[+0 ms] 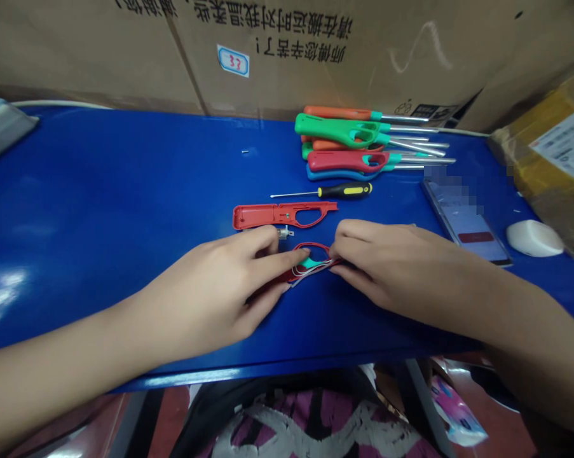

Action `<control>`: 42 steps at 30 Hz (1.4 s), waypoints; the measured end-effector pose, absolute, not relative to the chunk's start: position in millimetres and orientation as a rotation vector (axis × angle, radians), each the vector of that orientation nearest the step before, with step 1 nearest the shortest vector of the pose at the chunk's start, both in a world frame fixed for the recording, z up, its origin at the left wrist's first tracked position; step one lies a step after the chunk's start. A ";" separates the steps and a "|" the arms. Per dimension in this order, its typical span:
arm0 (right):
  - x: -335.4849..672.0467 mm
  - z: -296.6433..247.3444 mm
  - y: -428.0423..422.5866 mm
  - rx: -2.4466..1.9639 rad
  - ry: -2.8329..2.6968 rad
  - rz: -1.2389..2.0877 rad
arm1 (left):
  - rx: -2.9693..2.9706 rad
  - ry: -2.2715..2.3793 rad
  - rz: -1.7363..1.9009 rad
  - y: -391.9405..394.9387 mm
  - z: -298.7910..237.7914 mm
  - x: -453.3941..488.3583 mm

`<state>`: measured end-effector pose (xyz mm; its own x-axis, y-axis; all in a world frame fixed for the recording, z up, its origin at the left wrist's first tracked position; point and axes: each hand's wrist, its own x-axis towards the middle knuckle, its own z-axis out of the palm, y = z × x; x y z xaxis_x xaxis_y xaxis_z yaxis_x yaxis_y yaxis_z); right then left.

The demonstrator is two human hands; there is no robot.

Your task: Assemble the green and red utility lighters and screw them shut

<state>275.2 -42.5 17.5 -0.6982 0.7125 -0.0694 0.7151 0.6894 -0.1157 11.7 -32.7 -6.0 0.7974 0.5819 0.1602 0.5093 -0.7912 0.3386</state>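
Between my hands lies an opened red lighter half-shell (310, 245), with a teal trigger (310, 262) and thin pale wires (306, 273) showing in it. My left hand (234, 273) is closed around its handle end, the index finger reaching to the trigger. At the other end my right hand (367, 254) pinches the shell and wires; the fingertips hide the exact contact. Just beyond sits the other red half-shell (258, 216), inner side up. A small clear part with a metal tip (285, 233) shows behind my left fingers, mostly covered.
A black and yellow screwdriver (346, 190) lies behind the shells. Several long-necked lighters (334, 127) are piled farther back. To the right are a phone (468, 219), a white rounded object (534, 238) and a taped box (553, 159). A large cardboard carton (124, 57) stands behind the blue table (100, 210).
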 end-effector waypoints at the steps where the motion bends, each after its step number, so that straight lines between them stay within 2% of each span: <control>1: 274.7 17.8 -42.5 1.227 2.856 -0.235 | 2.700 0.839 0.371 -32.8 -5.6 12.1; 6: 272.9 19.0 -39.4 1.327 2.717 -0.471 | 2.675 0.841 0.370 -32.8 -5.3 12.5; 18: 276.9 19.3 -31.7 1.291 2.744 -0.727 | 2.671 0.847 0.356 -33.0 -5.8 11.5; 31: 277.6 22.7 -27.0 1.067 2.850 -0.786 | 2.631 0.864 0.350 -33.3 -5.3 11.3; 42: 273.4 20.4 -31.2 1.072 2.968 -0.770 | 2.774 0.805 0.318 -34.1 -4.4 12.3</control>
<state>273.4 -31.2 20.4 -0.7772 0.6265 -0.0584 0.5758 0.6708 -0.4674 12.3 -34.1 -4.4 0.8252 0.5468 0.1418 0.4957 -0.8212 0.2826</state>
